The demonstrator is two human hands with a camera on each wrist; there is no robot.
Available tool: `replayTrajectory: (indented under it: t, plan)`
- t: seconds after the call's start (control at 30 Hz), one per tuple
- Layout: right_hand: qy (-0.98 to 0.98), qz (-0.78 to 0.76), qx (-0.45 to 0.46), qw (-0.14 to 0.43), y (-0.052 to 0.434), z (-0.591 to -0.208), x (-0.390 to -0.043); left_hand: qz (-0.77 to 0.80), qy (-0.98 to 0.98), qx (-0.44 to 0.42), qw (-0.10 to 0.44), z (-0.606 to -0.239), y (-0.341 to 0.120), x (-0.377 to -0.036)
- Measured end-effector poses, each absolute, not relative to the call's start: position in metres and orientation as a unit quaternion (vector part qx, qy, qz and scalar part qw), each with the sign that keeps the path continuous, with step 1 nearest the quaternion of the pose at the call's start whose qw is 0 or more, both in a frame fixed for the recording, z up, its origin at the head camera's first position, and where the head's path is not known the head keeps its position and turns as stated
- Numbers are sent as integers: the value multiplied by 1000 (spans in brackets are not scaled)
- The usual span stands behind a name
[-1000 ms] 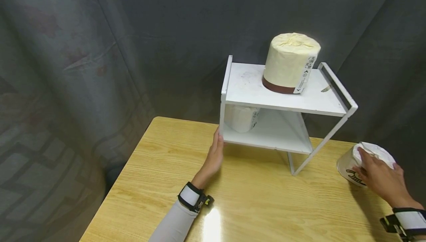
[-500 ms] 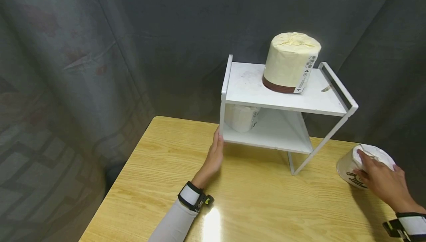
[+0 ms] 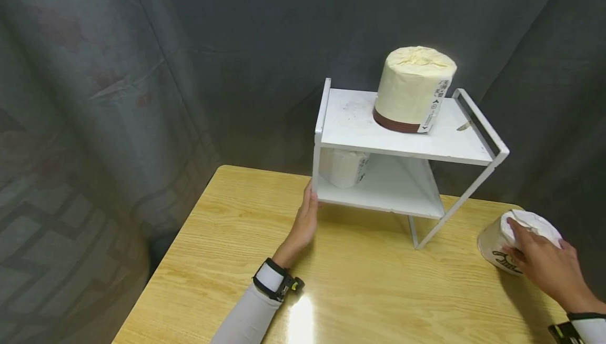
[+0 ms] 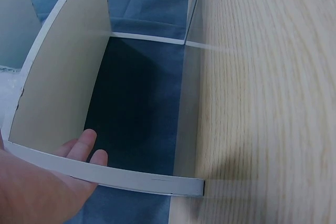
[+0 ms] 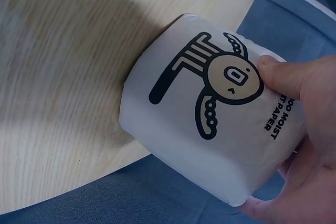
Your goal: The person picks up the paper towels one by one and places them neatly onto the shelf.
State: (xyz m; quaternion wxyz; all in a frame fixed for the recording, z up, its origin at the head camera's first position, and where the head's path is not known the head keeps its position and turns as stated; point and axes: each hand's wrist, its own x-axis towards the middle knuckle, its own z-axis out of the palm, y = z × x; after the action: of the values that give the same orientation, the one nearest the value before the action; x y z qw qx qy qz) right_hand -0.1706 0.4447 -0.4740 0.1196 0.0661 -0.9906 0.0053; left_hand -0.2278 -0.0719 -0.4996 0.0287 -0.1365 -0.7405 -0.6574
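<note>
Wooden counter (image 3: 360,281), lower frame: left hand (image 3: 305,223) steadies white shelf (image 3: 402,144), fingers straight; right hand (image 3: 544,265) grips wrapped roll (image 3: 497,236), unshelved; two rolls shelved.

Cream paper roll (image 3: 416,89) on top shelf, white roll (image 3: 344,167) on lower shelf, dark curtain (image 3: 142,60)

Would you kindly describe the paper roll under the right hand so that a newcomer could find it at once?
Start at the white two-tier metal shelf on the light wooden table, then look right to the table's edge. There the right hand grips a white-wrapped paper roll. Unlike the two rolls on the shelf, it shows a black cartoon figure.
</note>
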Motion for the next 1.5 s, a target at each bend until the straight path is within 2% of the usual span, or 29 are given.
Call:
replayTrajectory:
  t: [0.23, 1.5]
  plan:
    - [-984, 14, 95, 151, 445, -478, -160, -655, -742, -137, 28, -499, -71, -228]
    - [-976, 11, 124, 177, 421, -481, -123, -661, -735, -145, 33, -503, -72, -229]
